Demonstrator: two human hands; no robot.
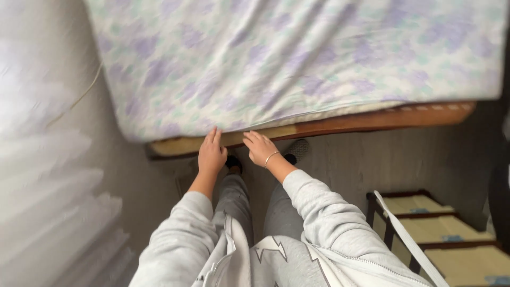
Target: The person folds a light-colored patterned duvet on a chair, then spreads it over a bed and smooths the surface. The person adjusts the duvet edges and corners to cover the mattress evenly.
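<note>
Hands, left [211, 154] and right [260, 149], lie flat, fingers unclenched, on sheet [297, 58] edge above bedframe [372, 119].

— What is lying off to the right?
— Wooden stools [425, 223] with tan woven seats are standing on the grey floor [372, 159].
— And left?
— A pale cord [79, 98] is hanging along the wall [48, 79].

Bedroom corner seen from above — grey floor, pale wall

A grey wood-grain floor [404, 154] runs under a dark wooden bed frame [382, 119]; a blurred pale wall [37, 133] stands at the left, and dark-framed stools with straw-coloured seats [435, 228] stand at lower right — soft, even light.
</note>
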